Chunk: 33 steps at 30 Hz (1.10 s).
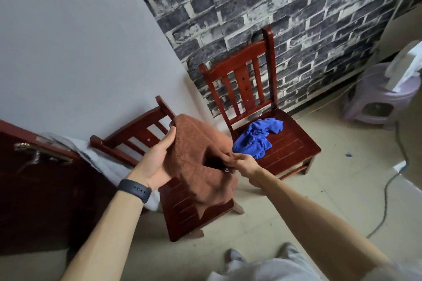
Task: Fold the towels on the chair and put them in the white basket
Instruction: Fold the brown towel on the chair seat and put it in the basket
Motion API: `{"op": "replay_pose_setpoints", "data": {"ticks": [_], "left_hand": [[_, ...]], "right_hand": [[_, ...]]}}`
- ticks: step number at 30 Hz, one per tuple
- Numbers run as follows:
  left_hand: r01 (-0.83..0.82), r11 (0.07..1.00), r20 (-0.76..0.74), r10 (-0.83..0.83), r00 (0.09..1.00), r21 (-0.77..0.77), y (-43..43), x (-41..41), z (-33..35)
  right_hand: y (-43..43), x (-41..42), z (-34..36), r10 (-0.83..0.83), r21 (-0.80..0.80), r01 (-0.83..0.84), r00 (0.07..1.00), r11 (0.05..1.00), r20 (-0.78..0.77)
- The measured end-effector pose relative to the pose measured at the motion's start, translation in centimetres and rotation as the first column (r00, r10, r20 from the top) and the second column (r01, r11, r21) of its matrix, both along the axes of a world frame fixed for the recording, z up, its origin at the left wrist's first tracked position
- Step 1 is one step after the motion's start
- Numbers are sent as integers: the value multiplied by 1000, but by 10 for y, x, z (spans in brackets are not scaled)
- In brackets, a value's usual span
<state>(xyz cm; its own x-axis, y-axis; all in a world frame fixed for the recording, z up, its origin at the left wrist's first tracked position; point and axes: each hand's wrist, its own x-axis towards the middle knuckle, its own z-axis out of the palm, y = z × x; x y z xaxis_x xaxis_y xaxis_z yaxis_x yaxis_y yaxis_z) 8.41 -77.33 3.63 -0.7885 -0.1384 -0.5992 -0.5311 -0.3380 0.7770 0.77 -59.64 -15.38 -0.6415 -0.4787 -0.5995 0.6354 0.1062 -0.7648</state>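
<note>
A brown towel (201, 162) hangs in the air above the near red wooden chair (182, 219), its lower end draping down to the seat. My left hand (157, 155) grips the towel's upper left edge, thumb on top. My right hand (245, 163) pinches its right corner. A crumpled blue towel (258, 138) lies on the seat of the far red chair (290, 143), which stands against the brick-pattern wall. No white basket is in view.
A dark red door (34, 189) with a metal handle stands at the left, with a grey cloth (102, 162) beside it. A pale purple plastic stool (379, 98) sits at the right. A cable (388, 189) runs across the tiled floor.
</note>
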Motion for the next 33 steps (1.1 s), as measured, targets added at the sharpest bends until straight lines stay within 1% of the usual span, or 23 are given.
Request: {"op": "replay_pose_setpoints", "data": {"ticks": [3, 5, 6, 8, 10, 11, 13, 16, 18, 20, 22, 24, 26, 27, 29, 30, 31, 32, 33], "left_hand": [[-45, 998, 30, 46, 998, -48, -26, 8, -9], [-56, 996, 61, 61, 996, -71, -42, 16, -17], [-46, 993, 78, 55, 995, -110, -50, 20, -23], [49, 971, 140, -16, 990, -234, -63, 29, -36], [163, 927, 238, -84, 968, -337, -73, 37, -47], [193, 910, 280, -90, 956, -366, -77, 39, -52], [198, 895, 324, -63, 944, -400, -83, 43, -62], [148, 908, 310, -21, 951, -393, -85, 45, -73], [129, 905, 318, 8, 948, -406, -88, 46, -81], [94, 884, 322, 66, 944, -457, -88, 48, -87], [-15, 862, 269, 175, 947, -507, -86, 50, -92], [-137, 845, 180, 264, 947, -518, -82, 54, -94], [-176, 841, 137, 282, 950, -512, -83, 61, -99], [-189, 850, 122, 282, 952, -492, -84, 64, -102], [-203, 853, 81, 274, 958, -481, -83, 72, -106], [-190, 834, 72, 264, 962, -518, -82, 76, -108], [-182, 812, 63, 259, 964, -555, -83, 80, -111], [-187, 799, 53, 263, 963, -571, -83, 84, -115], [-199, 808, 46, 268, 962, -554, -85, 88, -117]], "right_hand": [[3, -4, 6, -25, 72, 39, 983, 997, -184], [13, -9, 9, -42, 88, 63, 974, 994, -222], [20, -11, 13, -57, 86, 78, 971, 993, -230], [33, -17, 22, -90, 73, 114, 958, 991, -273], [46, -25, 29, -120, 63, 146, 943, 987, -310], [52, -30, 32, -131, 54, 155, 941, 986, -312], [61, -38, 40, -139, 53, 167, 929, 985, -342], [69, -48, 50, -115, 102, 175, 894, 979, -433], [71, -52, 57, -101, 107, 166, 886, 980, -453], [72, -57, 60, -96, 105, 160, 886, 981, -455], [71, -58, 63, -92, 126, 170, 879, 977, -468], [67, -57, 65, -74, 171, 185, 859, 968, -507], [63, -55, 68, 41, 286, 179, 780, 941, -624], [61, -53, 70, 141, 373, 179, 714, 910, -686], [57, -50, 70, 354, 542, 195, 574, 817, -739], [55, -48, 69, 435, 597, 209, 509, 775, -743], [52, -47, 67, 486, 628, 219, 465, 747, -740], [49, -46, 65, 502, 631, 227, 436, 742, -747], [45, -45, 64, 499, 621, 236, 418, 747, -759]]}}
